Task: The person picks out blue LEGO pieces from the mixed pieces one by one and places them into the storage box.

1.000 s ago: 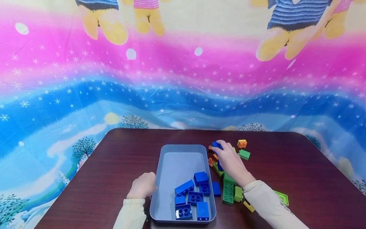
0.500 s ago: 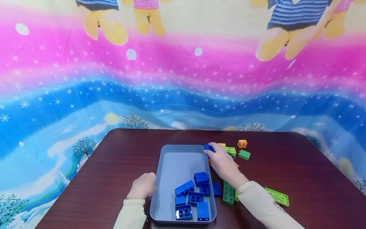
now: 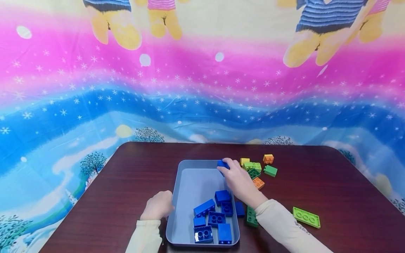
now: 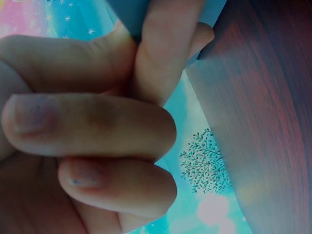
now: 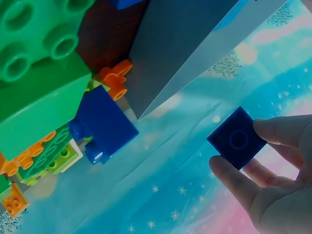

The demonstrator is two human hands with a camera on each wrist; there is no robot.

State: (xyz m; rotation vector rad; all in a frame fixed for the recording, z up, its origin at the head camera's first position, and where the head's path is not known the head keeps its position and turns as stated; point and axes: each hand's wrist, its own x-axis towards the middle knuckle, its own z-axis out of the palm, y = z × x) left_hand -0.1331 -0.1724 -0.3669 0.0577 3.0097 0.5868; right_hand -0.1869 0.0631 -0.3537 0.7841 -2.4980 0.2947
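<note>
A blue toy brick (image 3: 223,164) is pinched between the thumb and fingers of my right hand (image 3: 238,181), over the far right corner of the grey-blue tray (image 3: 196,182). The right wrist view shows the same small square brick (image 5: 238,138) from its hollow underside, held at the fingertips. My left hand (image 3: 158,205) is at the tray's left side. In the left wrist view its index finger and thumb pinch the tray's wall (image 4: 130,14), with the other fingers (image 4: 92,124) curled. Several blue bricks (image 3: 204,208) lie in the tray's near right part.
Right of the tray lie a blue brick (image 3: 239,209), a dark green brick (image 3: 251,216) and a light green plate (image 3: 306,217). Farther back are lime (image 3: 253,166), orange (image 3: 268,159) and green (image 3: 270,171) bricks. Another blue brick (image 5: 105,124) shows by the tray's wall.
My right hand has moved left with the blue brick, from over the loose bricks to the tray's far right corner. My left hand and the tray have not moved.
</note>
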